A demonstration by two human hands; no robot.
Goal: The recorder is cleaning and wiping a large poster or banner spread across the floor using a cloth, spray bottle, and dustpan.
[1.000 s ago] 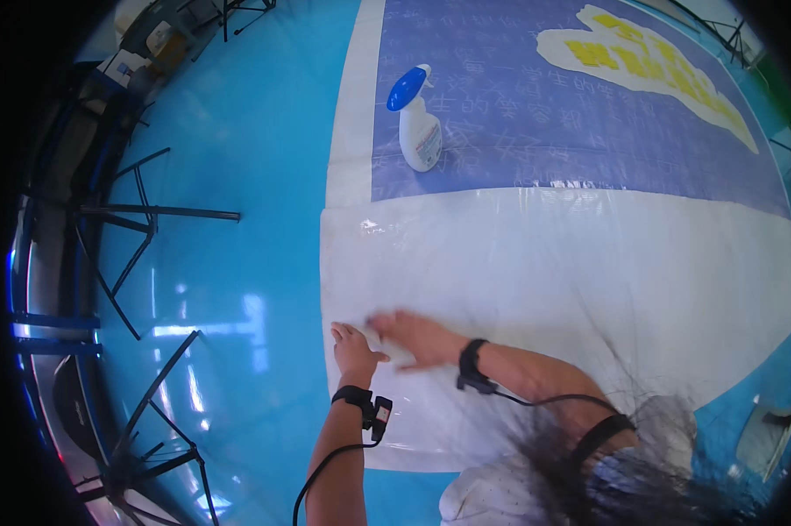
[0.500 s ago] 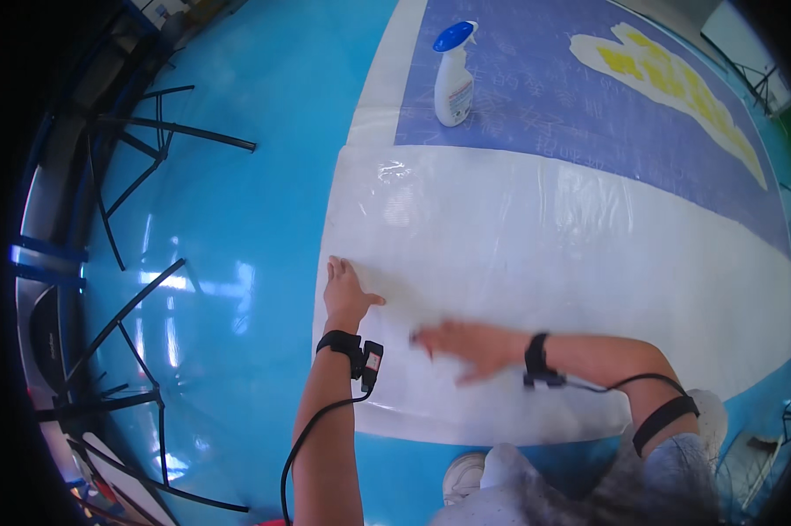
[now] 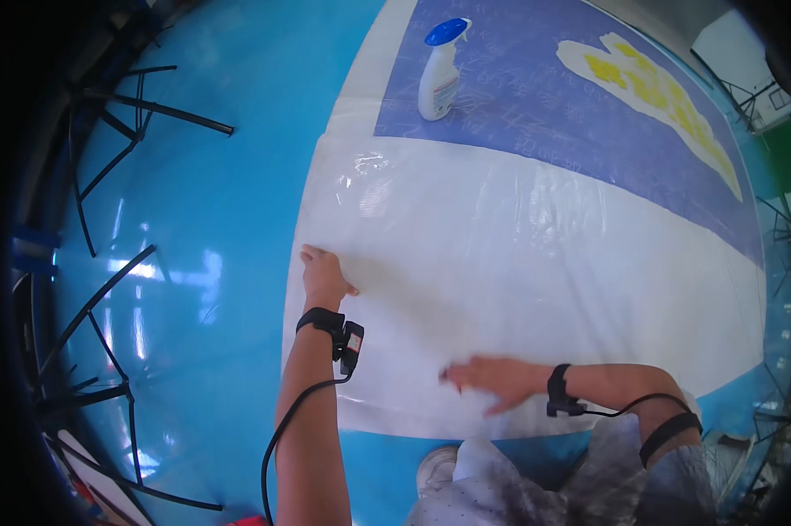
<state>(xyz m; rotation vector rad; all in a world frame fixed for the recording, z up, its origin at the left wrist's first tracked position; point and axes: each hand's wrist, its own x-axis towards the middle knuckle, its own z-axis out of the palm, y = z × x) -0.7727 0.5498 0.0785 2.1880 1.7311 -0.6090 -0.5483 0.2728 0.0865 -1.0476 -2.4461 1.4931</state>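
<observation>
My left hand (image 3: 326, 279) rests on a large glossy white sheet (image 3: 413, 219), close to its left edge. Its thumb stands out to the side, and the fingers look partly bent. Over the sheet's near part is my right hand (image 3: 498, 379), pointing left with its thumb apart from the fingers. A small dark spot shows at its fingertips; I cannot make out what it is. Beyond both hands, a white spray bottle (image 3: 438, 81) with a blue top stands upright on the sheet's purple-blue printed area (image 3: 509, 123).
A yellow-and-white shape (image 3: 649, 92) lies on the printed area. Black metal frames (image 3: 119, 351) stand along the left on the shiny blue floor (image 3: 211, 202). My shoe (image 3: 436, 469) is at the sheet's near edge. Each wrist carries a strapped device with a cable.
My right hand has moved a little right and nearer to me. My left hand stays by the sheet's left edge, its fingers now more bent. The whole view has shifted slightly.
</observation>
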